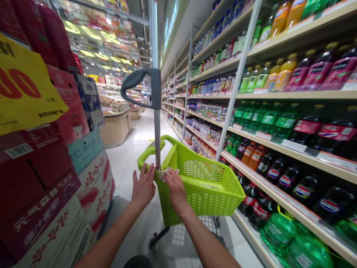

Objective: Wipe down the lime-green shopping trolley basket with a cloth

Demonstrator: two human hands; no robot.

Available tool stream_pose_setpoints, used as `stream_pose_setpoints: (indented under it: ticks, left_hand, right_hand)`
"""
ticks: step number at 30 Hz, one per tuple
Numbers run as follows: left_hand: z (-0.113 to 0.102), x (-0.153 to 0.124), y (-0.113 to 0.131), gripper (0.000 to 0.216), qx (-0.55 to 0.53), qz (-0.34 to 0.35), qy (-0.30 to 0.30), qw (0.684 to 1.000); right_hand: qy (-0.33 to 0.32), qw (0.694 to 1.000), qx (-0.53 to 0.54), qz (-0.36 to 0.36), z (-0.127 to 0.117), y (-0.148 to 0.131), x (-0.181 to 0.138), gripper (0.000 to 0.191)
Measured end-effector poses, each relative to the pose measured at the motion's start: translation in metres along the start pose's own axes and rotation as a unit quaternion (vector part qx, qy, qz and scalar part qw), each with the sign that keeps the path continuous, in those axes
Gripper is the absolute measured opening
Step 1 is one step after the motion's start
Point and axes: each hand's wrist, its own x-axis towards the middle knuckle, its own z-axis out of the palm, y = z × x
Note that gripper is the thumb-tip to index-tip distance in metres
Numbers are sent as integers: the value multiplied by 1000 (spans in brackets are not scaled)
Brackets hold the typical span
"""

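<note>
A lime-green shopping basket cart (200, 186) stands in front of me, with a metal pole (157, 143) rising from its near end to a grey loop handle (156, 89). My right hand (176, 191) has its fingers closed on a crumpled whitish cloth (166, 172), pressed to the basket's rim at the foot of the pole. On the other side of the pole, my left hand (144, 187) rests with fingers stretched out and spread against the green frame. Its palm side is hidden.
Shelves of bottled drinks (281, 119) run along the right, close to the cart. Stacked drink cartons (41, 186) with a yellow price sign (26, 85) stand on the left. Between them a pale tiled aisle (142, 130) leads past a display counter (114, 128).
</note>
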Motion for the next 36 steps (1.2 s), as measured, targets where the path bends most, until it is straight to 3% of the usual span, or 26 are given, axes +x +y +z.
stream_pose_setpoints:
  ticks: [4,6,10,13,15,18,23,29,36]
  left_hand:
    - [-1,-2,1,63,-2,-11,-10,1000]
    - [-1,0,1,64,-4,-14,-18,1000]
    - [-2,6,-7,61,-2,14,-39,999]
    - [-6,6,-16,63,2,42,-45,998]
    - [-7,4,-20,67,4,49,-42,998]
    - [-5,1,-18,68,3,44,-33,999]
    - [2,-9,5,62,-17,21,18,999]
    - [12,-27,36,60,-48,95,-7,994]
    - [19,-23,71,56,-59,141,-35,988]
  right_hand:
    - [64,996,-29,53,-38,48,-26,56]
    - [83,995,-29,45,-44,47,-22,55]
    - [-1,996,0,-84,-4,6,-13,44]
    - [-88,992,-11,-93,33,-8,-45,35]
    - [-112,990,-15,-82,41,-3,-73,29]
    - [-87,994,-17,-71,21,10,-84,31]
    - [18,997,-32,-70,-26,41,-47,47]
    - [-96,991,-75,-52,-31,81,-106,50]
    - [13,997,-72,-11,-73,94,-82,55]
